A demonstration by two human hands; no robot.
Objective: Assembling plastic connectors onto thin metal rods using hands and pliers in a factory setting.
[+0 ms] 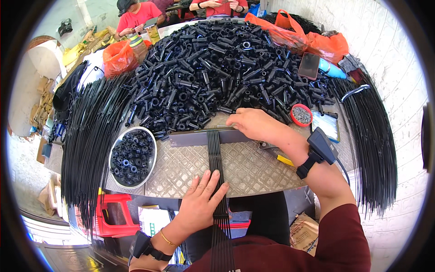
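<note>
My left hand (pixel 204 199) lies with fingers stretched out on a narrow bundle of thin black rods (pixel 214 154). The rods run from a dark straight bar (pixel 186 138) on the table back toward my body. Near the rods' far ends, my right hand (pixel 253 122) is closed, its fingertips pointing down behind the bar. Whatever those fingertips pinch is hidden. Just beyond them rises a large heap of black plastic tubular parts (pixel 204 68). Left of the bar, a white-rimmed bowl (pixel 155 158) holds small black ring-like pieces (pixel 131 156).
Long black rods hang over the left (pixel 90 136) and right (pixel 371 136) table edges. A red dish of small grey bits (pixel 302 115), a phone (pixel 309 65) and a yellow-handled tool (pixel 284 160) are on the right. Orange bags (pixel 120 58) and two other people are at the back.
</note>
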